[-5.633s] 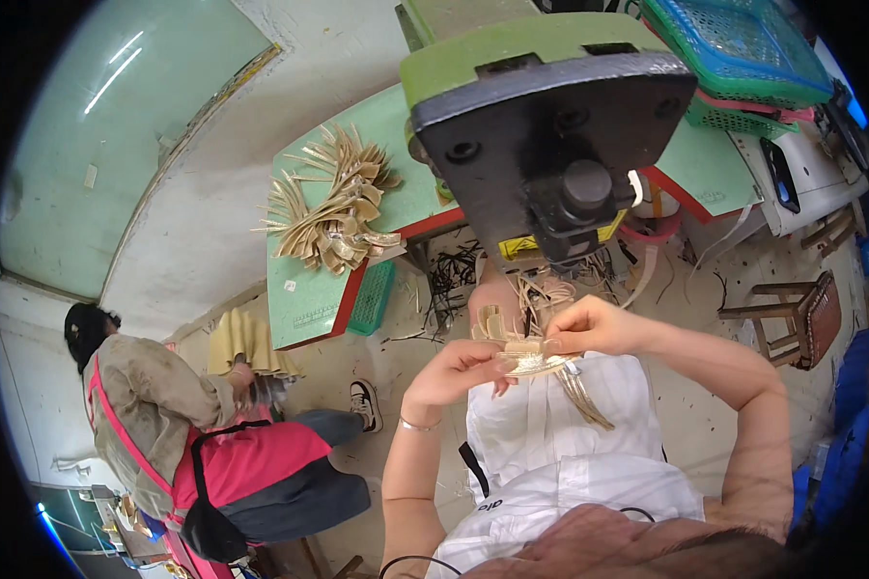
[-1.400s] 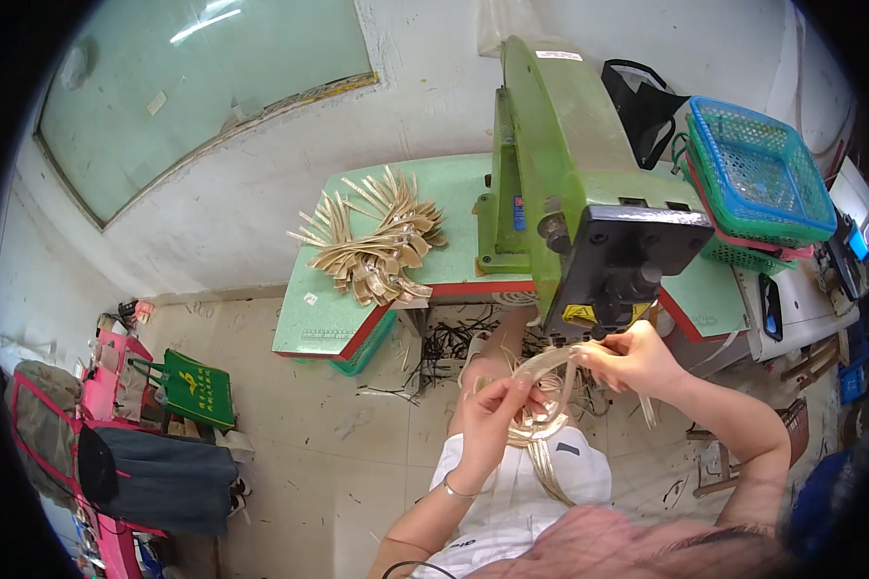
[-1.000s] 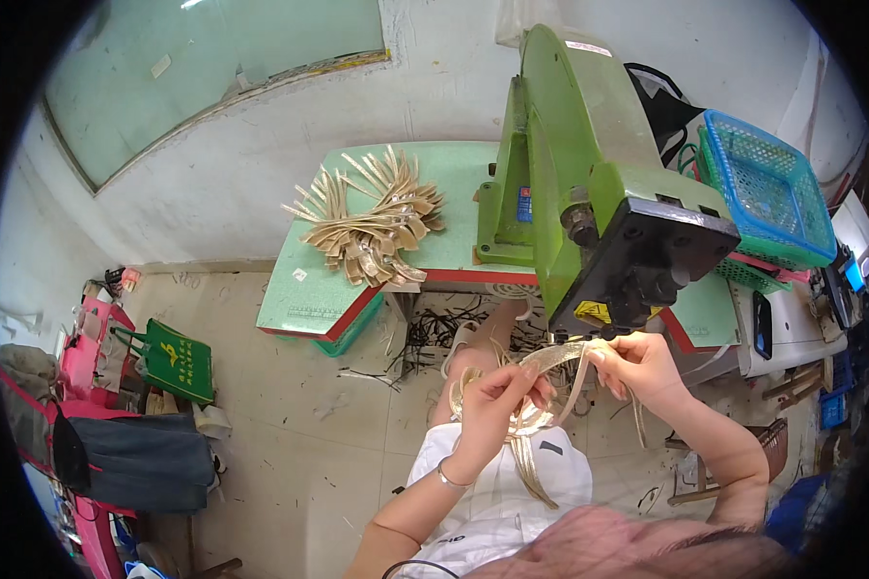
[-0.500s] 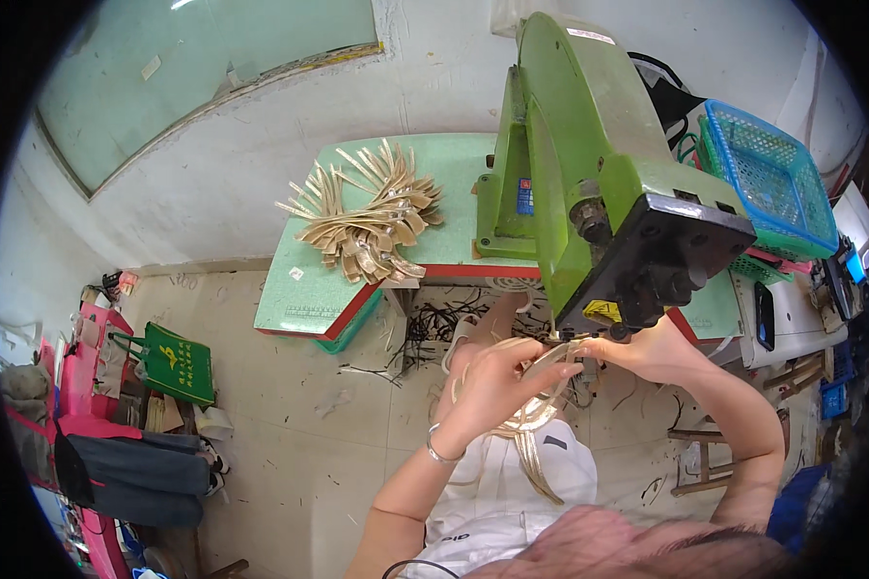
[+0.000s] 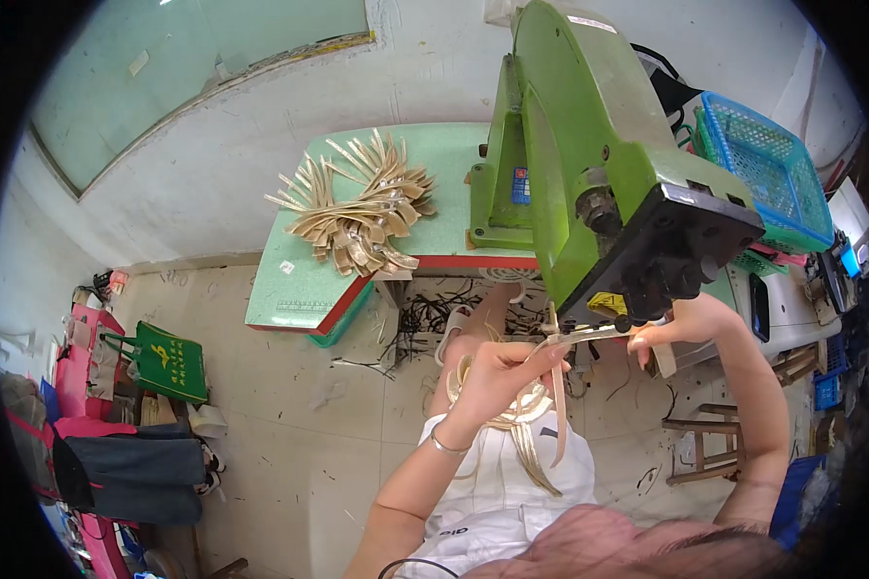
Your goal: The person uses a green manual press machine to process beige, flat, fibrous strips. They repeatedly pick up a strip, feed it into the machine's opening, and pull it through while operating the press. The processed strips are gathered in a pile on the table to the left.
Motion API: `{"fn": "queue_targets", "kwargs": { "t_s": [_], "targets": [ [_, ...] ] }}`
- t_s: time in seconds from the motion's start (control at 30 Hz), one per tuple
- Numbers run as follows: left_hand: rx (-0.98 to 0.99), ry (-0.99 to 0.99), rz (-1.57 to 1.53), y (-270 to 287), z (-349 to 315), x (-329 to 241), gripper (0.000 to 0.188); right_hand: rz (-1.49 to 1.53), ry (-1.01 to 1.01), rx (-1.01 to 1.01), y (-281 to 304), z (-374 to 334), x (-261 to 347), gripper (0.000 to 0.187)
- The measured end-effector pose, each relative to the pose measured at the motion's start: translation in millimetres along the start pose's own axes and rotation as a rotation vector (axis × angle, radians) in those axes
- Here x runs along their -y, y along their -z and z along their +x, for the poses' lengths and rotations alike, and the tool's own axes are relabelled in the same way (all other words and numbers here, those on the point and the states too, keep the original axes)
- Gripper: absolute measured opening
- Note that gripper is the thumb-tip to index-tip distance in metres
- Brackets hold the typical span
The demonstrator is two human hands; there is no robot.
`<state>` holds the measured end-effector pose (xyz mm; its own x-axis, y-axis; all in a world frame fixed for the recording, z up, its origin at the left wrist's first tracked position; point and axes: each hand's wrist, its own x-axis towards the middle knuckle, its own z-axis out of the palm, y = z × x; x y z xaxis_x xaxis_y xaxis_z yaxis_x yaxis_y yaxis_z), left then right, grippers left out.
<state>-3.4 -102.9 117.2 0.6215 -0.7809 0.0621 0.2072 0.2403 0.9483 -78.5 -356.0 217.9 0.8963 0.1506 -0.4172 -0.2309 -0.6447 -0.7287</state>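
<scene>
My left hand [image 5: 500,384] is closed, thumb and fingers pinching a narrow gold strap [image 5: 559,405] just below the black head of a green machine [image 5: 589,145]. One length of the strap hangs down from the pinch, and another runs right toward my right hand [image 5: 693,323]. That hand is curled beside the machine head, and a pale, wider strap end shows under its fingers; its exact grip is partly hidden. More gold straps [image 5: 526,415] lie in loops on my lap, below my left hand.
A heap of gold straps [image 5: 362,217] lies on the green, red-edged table [image 5: 304,289] left of the machine. Blue and green baskets [image 5: 768,164] are stacked at the right, above a dark phone [image 5: 759,309]. A wooden stool [image 5: 705,449] stands on the floor; a green bag [image 5: 169,362] hangs at left.
My right hand has moved right and slightly up, away from my left hand. A strap length now stretches between them, and another hangs below the left. The view has shifted slightly.
</scene>
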Motion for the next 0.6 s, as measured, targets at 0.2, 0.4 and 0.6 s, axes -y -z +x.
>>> {"fn": "queue_targets", "kwargs": {
  "t_s": [0.2, 0.4, 0.6],
  "targets": [
    [-0.176, 0.027, 0.02, -6.8, -16.7, 3.6, 0.029, 0.439, 0.004, -0.191, -20.9, -2.0, -13.8, 0.031],
    [-0.308, 0.04, -0.056, 2.1, -30.6, 25.1, 0.027, 0.935, -0.084, -0.22, -28.8, 6.0, -4.6, 0.044],
    [-0.411, 0.01, -0.107, -3.3, -39.4, 21.8, 0.031, 0.607, 0.008, -0.07, -28.8, 9.3, -2.1, 0.026]
  ]
}}
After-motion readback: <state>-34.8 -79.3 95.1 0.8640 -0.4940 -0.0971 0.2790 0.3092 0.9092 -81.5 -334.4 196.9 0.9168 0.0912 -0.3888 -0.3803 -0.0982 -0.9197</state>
